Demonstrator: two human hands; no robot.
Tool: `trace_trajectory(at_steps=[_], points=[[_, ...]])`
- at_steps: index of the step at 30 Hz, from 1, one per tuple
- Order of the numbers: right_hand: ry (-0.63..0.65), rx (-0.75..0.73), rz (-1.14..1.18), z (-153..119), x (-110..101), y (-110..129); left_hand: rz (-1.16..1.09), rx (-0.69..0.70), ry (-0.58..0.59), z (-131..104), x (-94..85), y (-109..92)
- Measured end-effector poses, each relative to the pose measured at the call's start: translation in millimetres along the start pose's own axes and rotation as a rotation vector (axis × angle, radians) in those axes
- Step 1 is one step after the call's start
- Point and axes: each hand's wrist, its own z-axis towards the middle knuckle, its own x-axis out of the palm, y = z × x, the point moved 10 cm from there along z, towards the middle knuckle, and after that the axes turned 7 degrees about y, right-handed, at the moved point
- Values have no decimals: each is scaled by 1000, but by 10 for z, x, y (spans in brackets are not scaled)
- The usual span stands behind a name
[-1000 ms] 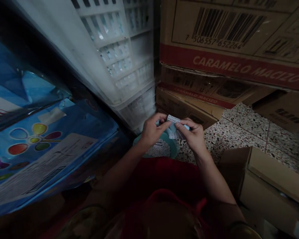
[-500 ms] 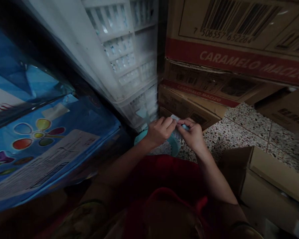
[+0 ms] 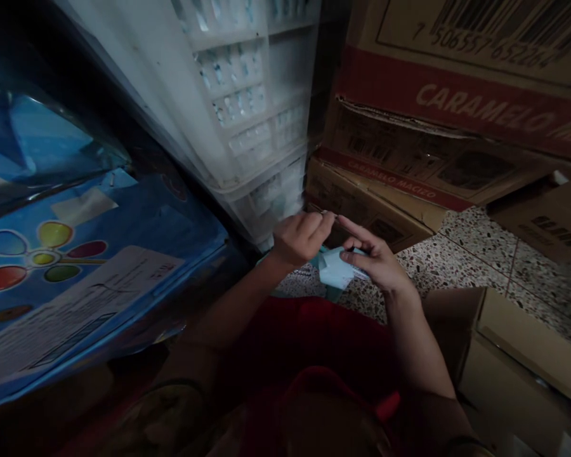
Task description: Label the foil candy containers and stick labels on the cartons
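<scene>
My right hand grips a pale blue piece of paper or wrapper between thumb and fingers, its index finger stretched toward my left hand. Closed in a pinch, my left hand meets that fingertip; something small and dark shows there, too small to name. Below both hands, a turquoise tub stands on the floor, mostly hidden by the hands and the paper, with pale speckled contents.
White plastic crates are stacked ahead. Cardboard boxes rise on the right, and another carton sits nearer. A blue printed package fills the left. Speckled floor tiles show between boxes.
The pale blue piece now hangs wide below my right hand, where only a small part showed before. My right index finger has stretched out. The view has shifted slightly.
</scene>
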Motion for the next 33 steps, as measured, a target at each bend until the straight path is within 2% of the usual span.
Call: trace_trajectory(at_steps=[2,5,7,9,11,13,15,17,19,21,23,25,28,30,33], points=[[14,-13,101,25,34,40,38,87,99,2,109,-139],[-34,-20,175,71,-17,46,-14,102,150,16,147,-186],[-68,-20,199,106,-79,32,-148,-7,93,64,73,-33],[-87,-22,205,152,-133,28,-355,-206,23,120,28,252],[-85,-30,192,207,-165,49,-610,-369,44,189,132,478],[-84,-39,152,259,-198,91,-827,-402,156,302,308,514],[-106,-45,76,296,-258,154,-916,-364,212,427,382,493],[-163,-52,-46,314,-362,255,-875,-325,166,559,335,529],[-271,-91,-206,305,-515,439,-751,-317,33,709,182,632],[-400,-180,-394,270,-651,719,-637,-317,-101,897,7,726],[-488,-285,-605,248,-682,1023,-599,-316,-168,1133,-91,777],[-530,-354,-834,274,-612,1260,-601,-303,-161,1387,-95,767],[-592,-353,-1136,374,-493,1421,-562,-247,-132,1658,-42,664],[-640,-346,-1228,436,-471,1442,-534,-225,-127,1725,6,608],[-673,-353,-1210,514,-534,1403,-506,-251,-127,1729,74,607]])
